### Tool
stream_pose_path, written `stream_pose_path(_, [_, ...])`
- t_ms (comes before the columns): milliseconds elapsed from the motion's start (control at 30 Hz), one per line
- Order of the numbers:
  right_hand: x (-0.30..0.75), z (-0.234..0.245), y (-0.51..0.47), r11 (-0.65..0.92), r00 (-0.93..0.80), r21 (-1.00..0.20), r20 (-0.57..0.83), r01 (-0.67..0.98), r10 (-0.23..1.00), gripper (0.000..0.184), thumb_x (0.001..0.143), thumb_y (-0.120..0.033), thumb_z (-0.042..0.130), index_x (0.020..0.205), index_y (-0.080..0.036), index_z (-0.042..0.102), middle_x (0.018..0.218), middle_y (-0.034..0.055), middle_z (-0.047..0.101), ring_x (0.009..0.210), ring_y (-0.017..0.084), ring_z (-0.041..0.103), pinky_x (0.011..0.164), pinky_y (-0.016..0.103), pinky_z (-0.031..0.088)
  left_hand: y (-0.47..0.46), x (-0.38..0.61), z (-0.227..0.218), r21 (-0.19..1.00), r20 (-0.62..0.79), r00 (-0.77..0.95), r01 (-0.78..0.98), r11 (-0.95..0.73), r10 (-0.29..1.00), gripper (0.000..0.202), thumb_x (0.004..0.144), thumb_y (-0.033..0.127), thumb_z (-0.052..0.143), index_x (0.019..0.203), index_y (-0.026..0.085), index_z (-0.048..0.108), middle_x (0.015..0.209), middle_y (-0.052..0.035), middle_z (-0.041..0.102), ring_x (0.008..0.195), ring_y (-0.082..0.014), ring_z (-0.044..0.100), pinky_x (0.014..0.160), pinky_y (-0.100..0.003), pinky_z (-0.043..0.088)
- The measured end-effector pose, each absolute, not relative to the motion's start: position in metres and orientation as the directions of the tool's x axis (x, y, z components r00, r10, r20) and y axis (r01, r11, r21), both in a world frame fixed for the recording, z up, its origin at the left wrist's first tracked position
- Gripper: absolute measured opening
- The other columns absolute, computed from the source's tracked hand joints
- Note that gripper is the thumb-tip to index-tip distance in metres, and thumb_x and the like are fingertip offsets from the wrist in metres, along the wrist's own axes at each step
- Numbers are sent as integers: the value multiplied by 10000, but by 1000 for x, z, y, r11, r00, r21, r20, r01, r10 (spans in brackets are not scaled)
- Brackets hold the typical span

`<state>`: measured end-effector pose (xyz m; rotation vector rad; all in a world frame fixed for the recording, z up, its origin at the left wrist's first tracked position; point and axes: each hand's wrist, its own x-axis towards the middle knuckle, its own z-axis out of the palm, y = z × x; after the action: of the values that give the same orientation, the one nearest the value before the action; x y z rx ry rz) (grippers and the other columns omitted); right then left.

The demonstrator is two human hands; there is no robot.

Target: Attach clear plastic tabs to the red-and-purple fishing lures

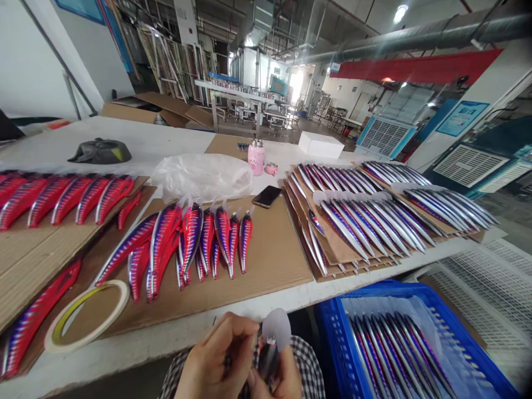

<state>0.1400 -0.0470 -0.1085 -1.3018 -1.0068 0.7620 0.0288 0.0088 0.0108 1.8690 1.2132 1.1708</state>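
Close to my lap at the bottom, my right hand (285, 377) grips a fishing lure (268, 360) with a dark body, its head end pointing up. A rounded, frosted clear lip (277, 327) stands up from that head. Beside it, my left hand (220, 354) is closed in a pinch, its fingertips right against the lip's left edge. What those fingertips pinch is too small or hidden to make out. On the cardboard ahead lie several red and purple lures (192, 233) with silver stripes. A roll of masking tape (118, 316) rests at the cardboard's left.
Stacked cardboard sheets (328, 244) with rows of silver-purple lures stand at the right. Below them is a blue crate (332, 338) holding more lures. A phone (267, 195), a pink bottle (256, 158), a plastic bag (199, 174) and a white box (321, 145) sit farther back.
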Motion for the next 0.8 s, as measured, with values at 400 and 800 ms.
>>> stream_pose_path(400, [143, -101, -43, 186, 385, -862, 391, 472, 836, 498, 809, -349, 584, 1293, -247, 523, 1191, 46, 664, 1055, 247, 660, 912, 308, 543, 6, 28, 17, 741, 467, 240, 418, -525, 851, 168, 818, 87, 548, 855, 251, 552, 705, 79, 601, 577, -62, 605, 592, -100, 466])
stream_pose_path(800, [143, -102, -48, 140, 357, -889, 314, 437, 880, 531, 733, -281, 631, 1255, -205, 568, 1182, 56, 679, 1062, 244, 665, 909, 262, 539, 7, 28, 7, 845, 324, 242, 362, -394, 915, 96, 856, 162, 551, 846, 256, 568, 704, 72, 625, 586, -82, 628, 592, -127, 483])
